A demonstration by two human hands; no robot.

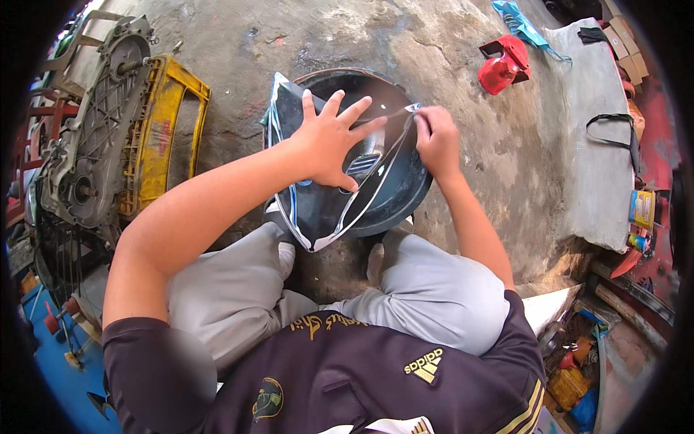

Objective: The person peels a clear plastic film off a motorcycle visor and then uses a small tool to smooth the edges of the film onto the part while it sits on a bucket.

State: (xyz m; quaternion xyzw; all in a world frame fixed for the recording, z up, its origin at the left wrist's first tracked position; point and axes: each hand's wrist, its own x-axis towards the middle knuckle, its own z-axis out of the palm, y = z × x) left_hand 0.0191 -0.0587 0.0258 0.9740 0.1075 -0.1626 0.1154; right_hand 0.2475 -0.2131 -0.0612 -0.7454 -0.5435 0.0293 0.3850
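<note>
A glossy dark plastic panel (319,214), V-shaped with pale shiny edges and likely a motorcycle fairing piece, lies tilted across a round black basin (415,190). Its pointed end faces me, between my knees. My left hand (331,141) is spread palm down over the panel's middle, fingers wide apart and gripping nothing. With bent fingers, my right hand (437,142) pinches the panel's upper right tip at the basin's rim. The basin's contents are hard to make out beneath the panel and its reflections.
At left, a metal engine casing (105,108) leans by a yellow plastic crate (168,130). A red plastic part (504,65) and a blue packet (520,27) lie on the concrete floor (233,32). Rightward are a raised grey slab (591,179), small tins (641,210) and scrap parts (569,374).
</note>
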